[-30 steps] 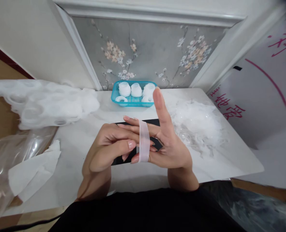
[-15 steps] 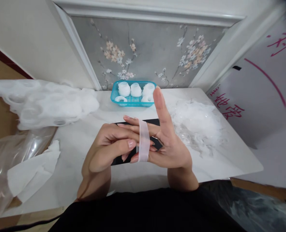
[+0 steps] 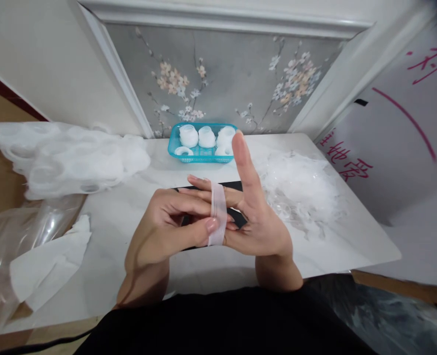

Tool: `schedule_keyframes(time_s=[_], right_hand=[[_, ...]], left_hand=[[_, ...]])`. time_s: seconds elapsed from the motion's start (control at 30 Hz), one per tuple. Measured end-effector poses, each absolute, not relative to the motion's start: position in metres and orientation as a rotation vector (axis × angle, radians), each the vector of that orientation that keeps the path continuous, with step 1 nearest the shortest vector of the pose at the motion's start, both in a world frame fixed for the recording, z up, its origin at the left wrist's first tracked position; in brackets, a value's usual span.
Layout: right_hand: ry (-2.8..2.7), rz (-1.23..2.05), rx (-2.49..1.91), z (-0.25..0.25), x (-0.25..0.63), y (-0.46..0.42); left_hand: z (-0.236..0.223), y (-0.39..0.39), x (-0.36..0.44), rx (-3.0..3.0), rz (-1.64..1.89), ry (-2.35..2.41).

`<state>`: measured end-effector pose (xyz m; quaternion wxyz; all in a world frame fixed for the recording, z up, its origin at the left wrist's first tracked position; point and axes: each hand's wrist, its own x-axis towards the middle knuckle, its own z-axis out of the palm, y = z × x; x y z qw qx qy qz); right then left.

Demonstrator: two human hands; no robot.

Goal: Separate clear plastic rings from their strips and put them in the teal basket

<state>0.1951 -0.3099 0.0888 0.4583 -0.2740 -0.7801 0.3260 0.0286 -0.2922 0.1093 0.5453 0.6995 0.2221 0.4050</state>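
A translucent white band is wrapped around the fingers of my right hand, whose thumb sticks straight up. My left hand is curled beside it, thumb pressed on the lower part of the band and fingertips tucked behind it. Both hands hover over a black mat on the white marble table. At the back stands a blue basket with several rolled white bands in it.
A heap of loose clear bands lies right of my hands. Stacked white plastic trays sit at the back left. A clear plastic bag and white paper lie at the left edge. A floral wall panel rises behind.
My left thumb has slid right onto the lower part of the band. The rest of the hands stay almost still.
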Motion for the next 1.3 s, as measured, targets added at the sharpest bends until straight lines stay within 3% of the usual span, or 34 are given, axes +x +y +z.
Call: schedule_keyframes(time_s=[0.27, 0.47, 0.87, 1.1, 1.3], right_hand=[[-1.831, 0.896, -0.629, 0.090, 0.195, -0.309], [-1.783, 0.983, -0.714, 0.086, 0.199, -0.307], [-1.152, 1.310, -0.621, 0.063, 0.190, -0.268], [-1.193, 1.429, -0.601, 0.048, 0.164, -0.259], [-1.366, 1.320, -0.729, 0.042, 0.143, -0.278]], left_hand=[[0.108, -0.292, 0.028, 1.606, 0.951, 0.526], [0.107, -0.294, 0.032, 1.620, 0.653, 0.728], [0.093, -0.276, 0.023, 1.820, 0.609, 0.937], [0.074, -0.263, -0.009, 1.999, 0.749, 1.347], [0.078, -0.260, -0.033, 1.446, 0.861, 0.833]])
